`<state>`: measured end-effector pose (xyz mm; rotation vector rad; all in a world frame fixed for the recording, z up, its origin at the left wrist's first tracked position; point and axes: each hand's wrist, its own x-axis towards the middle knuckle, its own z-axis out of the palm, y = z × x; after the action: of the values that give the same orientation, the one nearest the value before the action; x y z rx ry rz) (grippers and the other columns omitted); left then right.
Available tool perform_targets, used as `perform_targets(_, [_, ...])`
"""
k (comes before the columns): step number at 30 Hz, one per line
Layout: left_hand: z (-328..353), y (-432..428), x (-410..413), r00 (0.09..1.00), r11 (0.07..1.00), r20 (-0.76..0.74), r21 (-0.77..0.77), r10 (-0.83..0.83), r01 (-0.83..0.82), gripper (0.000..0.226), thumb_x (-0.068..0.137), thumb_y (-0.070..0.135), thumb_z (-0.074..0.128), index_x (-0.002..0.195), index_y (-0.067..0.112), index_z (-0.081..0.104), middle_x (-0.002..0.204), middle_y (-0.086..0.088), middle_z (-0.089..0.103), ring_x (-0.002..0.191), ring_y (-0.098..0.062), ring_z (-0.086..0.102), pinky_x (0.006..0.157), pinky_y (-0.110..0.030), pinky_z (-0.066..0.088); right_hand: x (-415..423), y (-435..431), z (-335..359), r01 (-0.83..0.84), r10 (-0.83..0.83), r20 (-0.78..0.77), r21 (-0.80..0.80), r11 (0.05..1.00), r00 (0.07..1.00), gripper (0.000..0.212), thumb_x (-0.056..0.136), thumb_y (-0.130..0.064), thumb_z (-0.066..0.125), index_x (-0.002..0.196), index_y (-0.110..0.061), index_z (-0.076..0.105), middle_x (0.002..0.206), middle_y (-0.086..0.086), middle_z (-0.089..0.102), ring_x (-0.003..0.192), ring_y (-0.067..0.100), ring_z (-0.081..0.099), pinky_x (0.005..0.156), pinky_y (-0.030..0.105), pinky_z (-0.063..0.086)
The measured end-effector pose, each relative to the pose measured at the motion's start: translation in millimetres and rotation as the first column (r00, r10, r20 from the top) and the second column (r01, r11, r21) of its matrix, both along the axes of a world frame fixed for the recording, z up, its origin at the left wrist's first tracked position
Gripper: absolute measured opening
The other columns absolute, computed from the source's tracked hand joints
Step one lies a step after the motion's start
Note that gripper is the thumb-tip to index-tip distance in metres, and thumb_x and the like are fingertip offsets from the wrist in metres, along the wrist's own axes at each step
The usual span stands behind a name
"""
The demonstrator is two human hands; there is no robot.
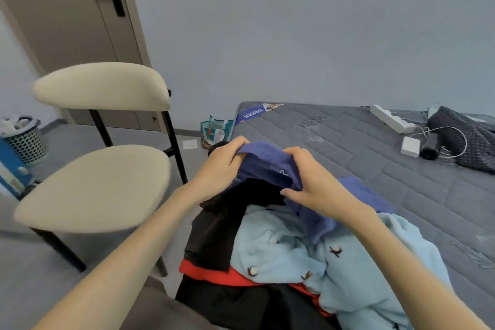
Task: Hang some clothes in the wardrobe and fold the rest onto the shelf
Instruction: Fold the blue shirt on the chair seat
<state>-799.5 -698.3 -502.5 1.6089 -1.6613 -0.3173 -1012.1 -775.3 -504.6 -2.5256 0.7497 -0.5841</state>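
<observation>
A purple-blue garment [267, 166] is lifted above a heap of clothes at the near corner of the grey mattress [375, 158]. My left hand [223, 166] grips its left edge, fingers curled over the cloth. My right hand [313, 182] pinches the fabric on the right side. Under it lie a black garment [230, 222], a light blue fleece piece with small brown motifs [334, 270] and a red garment [214, 273]. No wardrobe or shelf is in view.
A cream chair with black legs [93, 185] stands left of the bed. A door [67, 16] is behind it, a laundry basket [24, 139] at far left. On the mattress lie a power strip [391, 118], chargers, cables and a dark dotted cloth [471, 142].
</observation>
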Motion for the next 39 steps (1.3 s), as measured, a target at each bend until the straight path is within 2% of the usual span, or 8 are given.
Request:
perform_targets(4, [30.4,25.0,29.7,0.98,0.976,-0.046,-0.091,0.193,-0.197,0.02,0.1,0.006,0.035,0.097,0.017,0.051,0.087,0.001,0.06,0.074,-0.001,0.052,0.066,-0.017,0.037,25.0,0.7,15.2,0.104,-0.096,0.15,-0.049,0.993,0.984,0.022,0.081,0.002,0.05,0.096,-0.01,0.04,0.076,0.004,0.057,0.068,0.03,0.047,0.057,0.031,0.034])
perform_targets(8, [68.2,61.9,66.9,0.929,0.9,-0.086,-0.232,0.36,-0.37,0.025,0.097,0.003,0.035,0.097,0.021,0.053,0.089,0.003,0.062,0.077,-0.004,0.05,0.067,-0.011,0.038,51.5,5.8,38.9,0.077,-0.071,0.275,-0.011,0.997,0.959,0.021,0.089,-0.003,0.052,0.101,-0.02,0.051,0.081,-0.011,0.064,0.073,0.009,0.057,0.061,0.014,0.041])
perform_targets(13, [99.9,119.1,114.0,0.835,0.801,-0.007,-0.278,0.55,-0.53,0.019,0.095,0.018,0.05,0.108,0.029,0.057,0.105,0.014,0.064,0.1,-0.014,0.058,0.084,-0.036,0.046,110.4,27.3,74.3,-0.072,0.037,0.418,0.068,0.995,0.908,0.016,0.099,-0.013,0.05,0.097,-0.026,0.061,0.087,-0.017,0.066,0.078,-0.003,0.059,0.066,0.009,0.041])
perform_targets(21, [123.7,216.1,157.7,0.523,0.526,0.111,-0.349,0.845,-0.776,0.023,0.088,0.05,0.058,0.108,0.039,0.06,0.092,0.002,0.038,0.095,-0.014,0.031,0.089,-0.032,0.028,219.3,93.8,151.8,-0.339,0.227,0.595,0.083,0.937,0.771,0.021,0.102,-0.02,0.048,0.099,-0.005,0.063,0.09,0.01,0.065,0.081,0.016,0.055,0.074,0.03,0.044])
perform_targets(27, [126.1,264.9,170.5,0.547,0.541,-0.01,-0.138,0.837,-0.83,0.02,0.099,0.021,0.045,0.089,0.005,0.05,0.081,-0.001,0.052,0.08,-0.022,0.049,0.061,-0.025,0.034,265.5,151.5,184.1,-0.514,0.493,0.516,-0.113,0.85,0.701,0.021,0.102,-0.029,0.046,0.092,-0.038,0.062,0.083,-0.012,0.065,0.082,0.008,0.06,0.073,0.025,0.045])
perform_targets(32, [120.8,276.6,160.5,0.607,0.584,-0.24,-0.166,0.757,-0.794,0.022,0.102,0.028,0.043,0.09,0.011,0.05,0.069,0.003,0.044,0.056,0.001,0.038,0.054,-0.009,0.034,284.6,175.9,182.7,-0.548,0.54,0.428,-0.118,0.828,0.725,0.02,0.101,-0.027,0.047,0.087,-0.022,0.061,0.063,-0.018,0.054,0.061,0.0,0.046,0.057,0.014,0.035])
perform_targets(36, [114.5,289.3,160.2,0.719,0.703,-0.228,-0.16,0.657,-0.693,0.013,0.092,0.04,0.059,0.1,0.032,0.053,0.098,0.011,0.063,0.079,0.009,0.056,0.067,-0.005,0.041,287.2,182.2,179.2,-0.56,0.482,0.436,0.065,0.826,0.76,0.033,0.1,-0.032,0.052,0.096,-0.001,0.065,0.069,0.005,0.055,0.052,0.0,0.044,0.048,0.005,0.035])
perform_targets(39, [111.6,288.9,161.1,0.747,0.744,-0.183,-0.1,0.639,-0.661,0.029,0.081,0.04,0.074,0.095,0.016,0.064,0.087,0.001,0.069,0.074,-0.006,0.062,0.066,-0.019,0.047,288.4,188.4,178.8,-0.573,0.427,0.487,0.197,0.796,0.761,0.033,0.095,-0.036,0.06,0.089,-0.004,0.067,0.064,-0.005,0.062,0.048,-0.002,0.049,0.044,0.005,0.035])
